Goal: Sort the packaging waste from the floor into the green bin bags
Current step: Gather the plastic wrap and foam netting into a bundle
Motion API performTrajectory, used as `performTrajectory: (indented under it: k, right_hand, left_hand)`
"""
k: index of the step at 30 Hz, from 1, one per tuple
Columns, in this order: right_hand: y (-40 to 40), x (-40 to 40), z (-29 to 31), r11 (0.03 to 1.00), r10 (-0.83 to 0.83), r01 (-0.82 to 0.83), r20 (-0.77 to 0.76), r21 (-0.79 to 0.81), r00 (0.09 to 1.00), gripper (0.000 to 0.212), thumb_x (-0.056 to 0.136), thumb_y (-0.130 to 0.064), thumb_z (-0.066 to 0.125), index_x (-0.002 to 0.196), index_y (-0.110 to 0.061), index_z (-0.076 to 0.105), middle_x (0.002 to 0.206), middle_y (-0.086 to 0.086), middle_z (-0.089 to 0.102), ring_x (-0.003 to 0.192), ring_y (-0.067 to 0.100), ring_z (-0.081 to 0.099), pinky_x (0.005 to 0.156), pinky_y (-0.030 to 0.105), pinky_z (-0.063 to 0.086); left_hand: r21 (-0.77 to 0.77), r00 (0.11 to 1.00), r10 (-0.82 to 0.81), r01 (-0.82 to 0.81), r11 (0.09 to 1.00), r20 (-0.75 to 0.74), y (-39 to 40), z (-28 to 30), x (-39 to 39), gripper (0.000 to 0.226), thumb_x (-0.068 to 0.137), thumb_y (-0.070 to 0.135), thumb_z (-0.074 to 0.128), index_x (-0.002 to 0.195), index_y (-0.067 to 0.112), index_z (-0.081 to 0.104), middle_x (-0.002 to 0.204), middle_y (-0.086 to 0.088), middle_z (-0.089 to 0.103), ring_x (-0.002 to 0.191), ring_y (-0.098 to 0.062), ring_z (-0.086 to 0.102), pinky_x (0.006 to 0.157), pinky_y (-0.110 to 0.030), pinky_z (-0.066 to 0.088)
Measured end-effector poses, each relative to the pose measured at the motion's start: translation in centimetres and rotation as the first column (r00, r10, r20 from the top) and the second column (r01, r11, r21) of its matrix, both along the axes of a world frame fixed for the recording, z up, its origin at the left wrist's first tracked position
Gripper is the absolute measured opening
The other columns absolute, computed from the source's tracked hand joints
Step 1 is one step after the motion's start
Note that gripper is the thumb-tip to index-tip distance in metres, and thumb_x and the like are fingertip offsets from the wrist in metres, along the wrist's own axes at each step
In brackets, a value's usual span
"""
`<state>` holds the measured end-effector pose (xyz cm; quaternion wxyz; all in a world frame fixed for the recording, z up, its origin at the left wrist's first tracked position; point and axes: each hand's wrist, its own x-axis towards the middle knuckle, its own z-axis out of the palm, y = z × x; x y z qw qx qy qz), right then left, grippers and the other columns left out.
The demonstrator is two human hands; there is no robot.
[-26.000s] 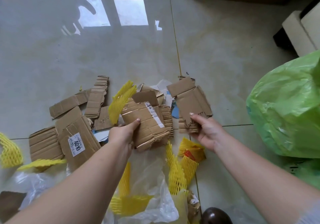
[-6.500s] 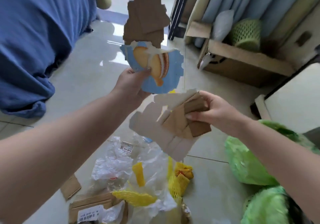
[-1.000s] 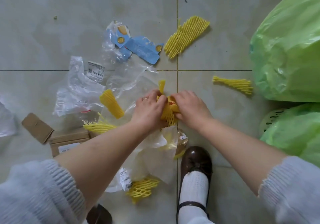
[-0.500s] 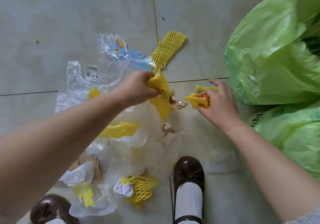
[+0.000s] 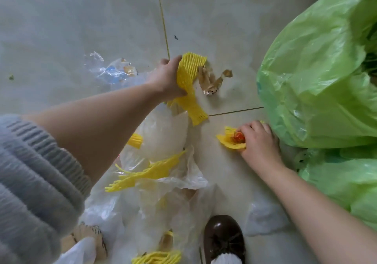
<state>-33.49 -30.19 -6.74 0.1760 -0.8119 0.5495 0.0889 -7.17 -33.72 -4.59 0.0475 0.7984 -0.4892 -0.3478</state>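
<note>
The left hand (image 5: pixel 167 78) is gripping yellow foam netting (image 5: pixel 188 84) while the right hand (image 5: pixel 258 139) is clutching another crumpled piece (image 5: pixel 230 141) (floor-level, just beside the green bin bag (image 5: pixel 318 76)); bagging them probably comes next.

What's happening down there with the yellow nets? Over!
Left hand grips yellow foam nets. Right hand grips a yellow-and-orange net wad beside the green bag. Clear plastic still litters the floor.
</note>
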Motion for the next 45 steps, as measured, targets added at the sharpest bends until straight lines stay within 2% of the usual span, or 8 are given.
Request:
performTrajectory:
  k: [7,14,20,28,32,40,43,45]
  right_hand:
    - [0.8,0.6,-1.2,0.997,0.038,-0.036,0.021,-0.072,0.999,0.033,0.061,0.002,0.068,0.086,-0.018,0.061,0.086,0.006,0.061,0.083,0.035,0.057,0.067,0.04,0.043]
    - [0.9,0.4,-0.4,0.998,-0.055,0.053,0.156,0.016,0.986,0.033,0.069,0.009,0.057,0.094,-0.013,0.06,0.096,0.008,0.058,0.09,0.032,0.054,0.065,0.032,0.038]
    - [2.6,1.0,3.0,0.985,-0.172,0.166,0.355,0.048,0.919,0.023,0.074,-0.005,0.069,0.094,-0.01,0.059,0.093,0.007,0.057,0.082,0.026,0.055,0.064,0.031,0.041]
    - [4.8,1.2,14.7,0.976,-0.175,0.215,0.676,0.025,0.715,0.02,0.075,-0.009,0.073,0.087,-0.014,0.058,0.083,0.002,0.055,0.072,0.016,0.049,0.061,0.005,0.036]
    - [4.0,-0.9,22.3,0.973,-0.106,0.226,0.754,-0.057,0.648,0.019,0.075,-0.021,0.07,0.085,-0.019,0.055,0.079,0.002,0.057,0.068,0.014,0.048,0.058,0.011,0.036]
    - [-0.5,-10.0,35.6,0.902,-0.062,0.377,0.8,-0.211,0.596,0.024,0.077,-0.009,0.067,0.077,-0.027,0.051,0.074,-0.006,0.055,0.065,0.01,0.048,0.06,0.031,0.04]
    - [-1.5,-13.2,38.8,0.863,-0.071,0.443,0.809,-0.243,0.583,0.03,0.075,-0.007,0.065,0.071,-0.03,0.047,0.071,-0.009,0.051,0.062,0.003,0.046,0.061,0.028,0.038]
    - [-1.8,-14.8,40.5,0.845,-0.061,0.466,0.818,-0.263,0.572,0.029,0.076,-0.01,0.067,0.07,-0.028,0.045,0.068,-0.009,0.048,0.058,-0.003,0.046,0.055,0.015,0.035]
  left_hand:
    - [-0.068,0.999,0.034,-0.031,0.997,0.038,0.0,-1.2,-0.6,0.045,0.079,0.02,0.065,0.123,0.015,0.053,0.117,-0.013,0.058,0.106,-0.032,0.055,0.078,-0.034,0.045]
    - [-0.13,0.865,0.293,-0.373,0.919,-0.407,1.7,1.5,0.3,0.029,0.079,0.018,0.066,0.108,0.017,0.057,0.091,-0.008,0.062,0.076,-0.021,0.066,0.074,-0.039,0.06]
    - [-0.25,0.84,0.267,-0.419,0.873,-0.473,4.8,7.5,0.3,0.018,0.075,0.017,0.07,0.087,0.021,0.058,0.084,-0.006,0.061,0.084,-0.027,0.068,0.078,-0.043,0.059]
    - [-0.451,0.83,0.12,-0.411,0.792,-0.545,8.6,21.8,-2.1,0.019,0.068,0.022,0.072,0.076,0.025,0.056,0.084,-0.007,0.06,0.077,-0.019,0.058,0.084,-0.047,0.053]
    - [-0.547,0.825,0.025,-0.396,0.737,-0.564,8.0,29.0,-4.9,0.022,0.078,0.012,0.072,0.078,0.026,0.055,0.084,-0.004,0.059,0.082,-0.019,0.057,0.087,-0.047,0.052]
    - [-0.668,0.786,-0.162,-0.375,0.643,-0.597,4.0,39.6,-14.2,0.023,0.078,0.016,0.073,0.084,0.029,0.054,0.09,0.0,0.063,0.085,-0.022,0.065,0.081,-0.046,0.057]
    - [-0.683,0.749,-0.226,-0.379,0.625,-0.623,2.0,42.4,-18.1,0.02,0.079,0.016,0.072,0.086,0.025,0.055,0.089,-0.002,0.065,0.081,-0.022,0.067,0.075,-0.048,0.058]
    - [-0.695,0.726,-0.274,-0.372,0.615,-0.631,0.8,44.0,-20.5,0.019,0.079,0.014,0.071,0.082,0.024,0.055,0.089,-0.003,0.065,0.088,-0.028,0.068,0.079,-0.049,0.057]
